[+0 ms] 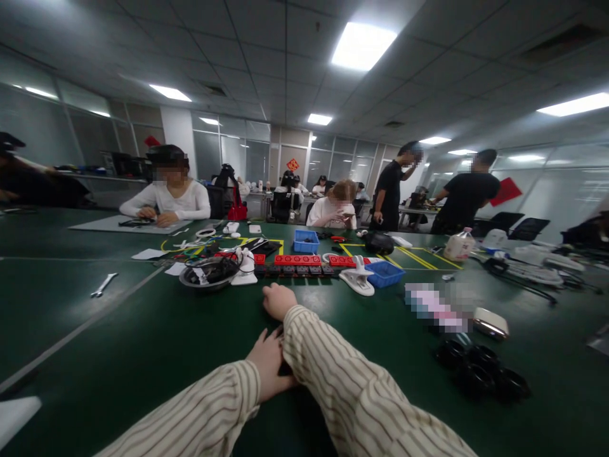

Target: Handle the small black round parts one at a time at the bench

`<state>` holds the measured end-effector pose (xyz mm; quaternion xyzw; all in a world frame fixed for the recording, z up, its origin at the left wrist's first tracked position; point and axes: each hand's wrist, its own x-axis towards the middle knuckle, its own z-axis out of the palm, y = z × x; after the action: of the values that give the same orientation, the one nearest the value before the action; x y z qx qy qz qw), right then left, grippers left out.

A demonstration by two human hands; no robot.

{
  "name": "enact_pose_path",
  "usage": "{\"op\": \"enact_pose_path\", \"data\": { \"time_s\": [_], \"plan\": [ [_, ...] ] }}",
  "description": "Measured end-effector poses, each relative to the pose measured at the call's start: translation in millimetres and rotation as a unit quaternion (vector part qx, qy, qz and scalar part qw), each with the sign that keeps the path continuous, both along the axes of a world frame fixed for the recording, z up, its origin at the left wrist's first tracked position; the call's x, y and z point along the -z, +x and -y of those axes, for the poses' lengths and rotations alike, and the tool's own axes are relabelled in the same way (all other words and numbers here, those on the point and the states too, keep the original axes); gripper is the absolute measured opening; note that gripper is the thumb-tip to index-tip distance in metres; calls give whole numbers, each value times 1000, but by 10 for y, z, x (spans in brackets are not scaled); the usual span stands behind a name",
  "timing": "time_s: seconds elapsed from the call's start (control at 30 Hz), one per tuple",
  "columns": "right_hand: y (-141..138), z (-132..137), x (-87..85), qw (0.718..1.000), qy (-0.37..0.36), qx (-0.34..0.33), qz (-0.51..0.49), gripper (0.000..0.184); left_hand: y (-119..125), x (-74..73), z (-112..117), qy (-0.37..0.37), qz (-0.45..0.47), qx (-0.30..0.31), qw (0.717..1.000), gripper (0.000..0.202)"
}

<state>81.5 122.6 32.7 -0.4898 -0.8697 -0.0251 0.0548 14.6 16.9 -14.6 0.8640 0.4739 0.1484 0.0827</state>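
Observation:
My right hand (280, 301) reaches forward over the green table (200, 339), its fingers curled in. Whether anything is inside them is hidden. My left hand (267, 365) lies lower, by the right forearm, with thumb and fingers apart; the right sleeve covers part of its fingers. A dark patch shows between its thumb and fingers, too dim to name. Just past my right hand runs a row of black parts (297, 271) below a red strip (299, 260). White clamp-like pieces stand on either side, one left (244, 268) and one right (358, 277).
A metal bowl (190, 279) of black cables sits left, a blue tray (384, 274) right, a blue box (306, 240) farther back. A wrench (103, 285) lies far left. Black cup-shaped parts (478, 377) and a shiny case (491, 322) are at right. A person (171, 190) sits opposite.

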Motion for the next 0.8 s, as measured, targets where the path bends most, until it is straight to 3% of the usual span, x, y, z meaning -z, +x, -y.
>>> {"op": "enact_pose_path", "data": {
  "time_s": [0.13, 0.27, 0.47, 0.57, 0.63, 0.73, 0.8],
  "plan": [
    [583, 174, 43, 998, 17, 55, -10, 24, -54, -30, 27, 2, 39, -30, 999, 43],
    [897, 629, 76, 997, 30, 60, -30, 16, -75, -70, 19, 20, 55, -56, 997, 41],
    [1073, 1349, 101, 996, 52, -1, -68, 19, 58, 100, 146, 62, 95, -22, 993, 58],
    [1062, 1469, 162, 991, 42, -19, -129, 19, 163, 166, 175, 47, 102, -11, 994, 64],
    [1038, 1460, 178, 983, 32, -19, -179, 17, 202, 137, 179, 21, 104, -21, 994, 60],
    [1018, 1396, 20, 966, 34, -20, -254, 18, 206, 34, 183, -7, 121, -19, 992, 41],
    [1047, 1377, -274, 943, 52, -8, -329, 28, 193, -19, 188, -12, 136, -6, 991, 37]
  ]
}}
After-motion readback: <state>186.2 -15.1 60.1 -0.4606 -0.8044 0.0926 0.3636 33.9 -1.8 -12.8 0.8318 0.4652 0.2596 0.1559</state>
